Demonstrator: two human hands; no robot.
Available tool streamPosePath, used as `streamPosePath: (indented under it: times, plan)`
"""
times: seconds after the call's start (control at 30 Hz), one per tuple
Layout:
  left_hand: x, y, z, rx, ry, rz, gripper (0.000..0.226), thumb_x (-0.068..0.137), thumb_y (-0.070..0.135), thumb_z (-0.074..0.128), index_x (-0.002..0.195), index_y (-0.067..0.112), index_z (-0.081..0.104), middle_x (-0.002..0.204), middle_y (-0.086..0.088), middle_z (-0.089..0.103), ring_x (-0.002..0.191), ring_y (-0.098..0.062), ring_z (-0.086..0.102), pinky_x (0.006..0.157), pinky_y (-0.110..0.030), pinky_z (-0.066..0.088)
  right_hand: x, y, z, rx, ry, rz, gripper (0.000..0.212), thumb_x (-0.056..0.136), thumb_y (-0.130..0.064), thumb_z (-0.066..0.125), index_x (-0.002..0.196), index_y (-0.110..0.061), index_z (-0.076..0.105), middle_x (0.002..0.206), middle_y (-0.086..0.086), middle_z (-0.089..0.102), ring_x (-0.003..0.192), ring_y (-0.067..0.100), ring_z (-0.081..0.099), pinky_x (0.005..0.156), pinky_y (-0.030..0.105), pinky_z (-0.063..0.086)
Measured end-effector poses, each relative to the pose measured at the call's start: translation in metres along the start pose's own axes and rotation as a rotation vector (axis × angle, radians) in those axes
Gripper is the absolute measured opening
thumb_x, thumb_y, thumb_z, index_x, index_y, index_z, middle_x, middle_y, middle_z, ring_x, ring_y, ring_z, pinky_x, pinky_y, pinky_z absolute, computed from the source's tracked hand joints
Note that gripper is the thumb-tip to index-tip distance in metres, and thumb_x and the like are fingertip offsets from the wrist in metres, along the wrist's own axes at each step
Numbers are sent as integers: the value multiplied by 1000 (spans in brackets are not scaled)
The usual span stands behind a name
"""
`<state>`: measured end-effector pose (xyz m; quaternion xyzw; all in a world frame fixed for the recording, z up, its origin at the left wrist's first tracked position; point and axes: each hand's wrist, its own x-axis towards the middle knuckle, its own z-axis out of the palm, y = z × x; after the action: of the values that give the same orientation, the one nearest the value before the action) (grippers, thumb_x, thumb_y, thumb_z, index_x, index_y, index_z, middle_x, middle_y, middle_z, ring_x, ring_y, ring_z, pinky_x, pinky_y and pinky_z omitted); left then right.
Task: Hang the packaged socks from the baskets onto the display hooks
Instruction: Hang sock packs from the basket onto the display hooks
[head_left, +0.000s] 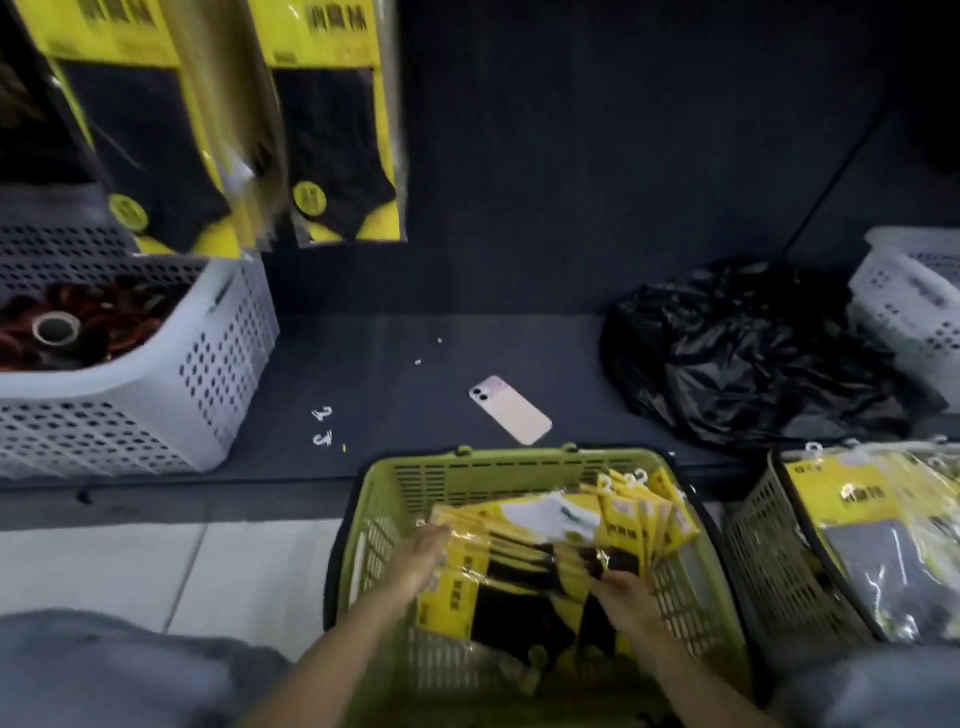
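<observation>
Our left hand (422, 552) is pressing straight fingers against the side of the sock packs (563, 519), we think to hold the pile together. Our right hand (621, 590) is pinching the packs from the other side, likely to lift some out. The packs are lying in the green basket (519, 460). The hanging packs (340, 130) up high are showing where these are going.

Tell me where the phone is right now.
Head view, centre: the phone lies flat on the dark shelf, just beyond the green basket and left of the black bag.
</observation>
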<state>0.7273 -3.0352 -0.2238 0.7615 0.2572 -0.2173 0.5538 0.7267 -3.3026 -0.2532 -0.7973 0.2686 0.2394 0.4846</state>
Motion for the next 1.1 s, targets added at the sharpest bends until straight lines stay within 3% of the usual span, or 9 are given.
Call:
streamPosePath:
  times: [0.1,0.23,0.37,0.5,0.73,0.87,0.93,1.0,1.1]
  plan:
    - [5,-34,14,112,-58,-20,49,100,43,37,140,15,44,145,-7,44,130,-24,45,102,-32,38,7,21,13,4,-64,93,47,92,-9,61,133,5,41,134,21,47,123,34,47,85,30,40]
    - [15,-60,20,202,-62,-86,56,99,47,36,148,21,27,156,-4,25,141,-27,28,106,-38,30,24,29,20,109,-83,217,63,87,-9,67,139,4,35,139,21,44,126,36,45,91,36,42]
    - [30,-70,22,136,-18,-102,58,97,43,44,148,23,26,153,-9,31,135,-32,37,96,-39,39,36,39,30,126,-141,229,65,82,-5,72,138,2,39,140,19,46,126,36,46,102,44,43]
    - [40,-84,21,94,-17,-99,64,95,37,50,150,25,18,155,-10,27,137,-34,33,93,-38,37,37,42,42,90,-161,174,81,76,8,73,143,-1,28,141,18,43,129,36,43,103,47,42]
    - [51,-102,21,44,-111,-230,74,95,36,53,152,22,8,158,-11,19,141,-34,26,112,-49,29,32,37,44,-42,-104,132,48,81,-4,73,124,7,54,122,20,59,117,34,55,94,37,47]
    - [51,-101,21,13,-61,-307,81,91,43,56,152,19,8,159,-11,16,142,-35,22,112,-48,25,19,15,41,148,-203,84,31,86,-13,67,111,6,65,114,21,66,107,28,62,81,26,51]
    - [49,-99,21,-5,-73,-307,83,89,45,58,152,18,11,157,-12,20,141,-35,26,111,-48,27,12,0,39,200,-229,54,34,88,-21,65,111,5,63,114,19,66,109,30,60,89,33,48]
    - [45,-93,21,-30,-91,-301,85,86,47,62,151,19,15,156,-12,23,139,-34,29,111,-49,29,4,-16,34,238,-252,28,34,87,-28,65,111,-5,64,113,10,68,110,27,59,98,43,43]
    - [35,-81,19,-135,-142,-287,92,77,52,69,150,22,22,153,-10,32,137,-33,35,110,-51,32,-5,-43,16,268,-262,-33,23,80,-35,67,100,-23,69,100,-8,72,102,16,60,78,35,43]
